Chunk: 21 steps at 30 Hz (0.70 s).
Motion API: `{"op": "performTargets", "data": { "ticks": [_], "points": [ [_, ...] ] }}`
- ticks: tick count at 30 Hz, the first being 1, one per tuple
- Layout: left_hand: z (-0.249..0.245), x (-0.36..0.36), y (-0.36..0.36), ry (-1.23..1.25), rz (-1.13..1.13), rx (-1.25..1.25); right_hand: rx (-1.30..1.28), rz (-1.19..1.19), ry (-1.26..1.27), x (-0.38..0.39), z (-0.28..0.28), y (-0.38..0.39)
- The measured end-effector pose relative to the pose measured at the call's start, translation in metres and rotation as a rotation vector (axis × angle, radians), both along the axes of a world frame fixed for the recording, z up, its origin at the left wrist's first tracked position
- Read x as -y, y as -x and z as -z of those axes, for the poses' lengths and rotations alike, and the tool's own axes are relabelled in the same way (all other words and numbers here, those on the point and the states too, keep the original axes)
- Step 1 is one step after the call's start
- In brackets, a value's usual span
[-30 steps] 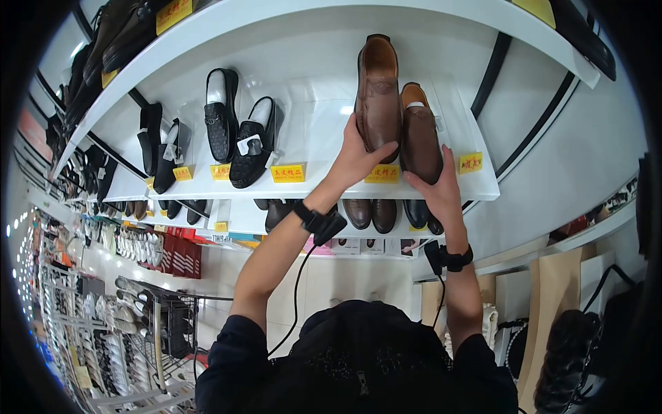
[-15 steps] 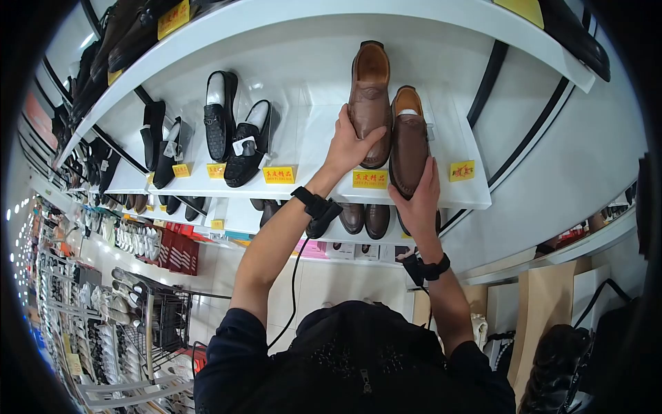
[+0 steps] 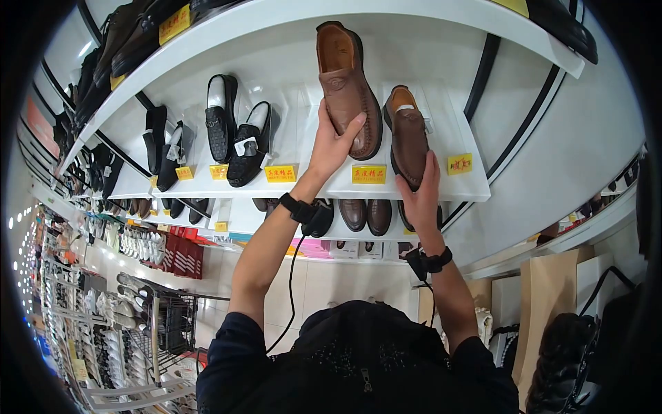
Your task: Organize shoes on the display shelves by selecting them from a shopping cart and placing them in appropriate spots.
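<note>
My left hand (image 3: 336, 141) is closed around the toe part of a brown leather loafer (image 3: 346, 96), its thumb across the top and its heel pointing away from me. To the right is a second brown loafer (image 3: 409, 141), with white stuffing in its opening. My right hand (image 3: 420, 190) grips that shoe at the toe, with the fingers along its right side. Both shoes are over the white shelf (image 3: 324, 183). Whether the right shoe rests on a support behind it is hard to see. A yellow price card (image 3: 369, 174) stands at the shelf edge below the left shoe.
Black loafers (image 3: 249, 145) stand on clear holders to the left. Another yellow card (image 3: 460, 163) lies to the right. A lower shelf carries dark brown shoes (image 3: 379, 217). The upper shelf (image 3: 427, 21) curves overhead. A wire cart (image 3: 172, 324) stands on the floor at lower left.
The left brown loafer has moved left and toward me with my left hand, tilting leftward and widening the gap to the right shoe. My right hand has barely shifted.
</note>
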<state>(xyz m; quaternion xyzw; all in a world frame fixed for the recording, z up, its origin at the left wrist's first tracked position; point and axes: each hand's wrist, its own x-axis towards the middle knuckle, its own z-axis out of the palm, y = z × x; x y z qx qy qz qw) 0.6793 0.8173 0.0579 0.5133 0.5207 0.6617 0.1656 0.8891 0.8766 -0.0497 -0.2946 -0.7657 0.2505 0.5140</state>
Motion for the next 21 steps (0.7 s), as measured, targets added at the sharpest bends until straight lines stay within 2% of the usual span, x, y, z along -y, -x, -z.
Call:
{"op": "performTargets", "data": {
  "ticks": [5,9,11,15,17,21],
  "points": [
    [-0.008,0.037,-0.014,0.031,-0.028,0.023,-0.019,0.033,-0.079,0.002,0.003,0.0],
    [-0.001,0.067,-0.023,0.035,-0.029,0.037,0.021,0.056,-0.043,0.012,-0.003,-0.006],
    [-0.003,0.081,-0.028,0.067,-0.016,0.055,0.067,0.11,0.056,0.022,-0.014,-0.012],
    [0.002,0.097,-0.027,0.154,0.035,0.073,0.213,0.169,0.022,0.017,-0.032,-0.015],
    [0.007,0.102,-0.03,0.147,0.014,0.052,0.324,0.141,0.139,0.011,-0.04,-0.012],
    [0.012,0.111,-0.035,0.161,-0.025,0.035,0.296,0.08,0.239,0.009,-0.03,-0.012]
  ]
}}
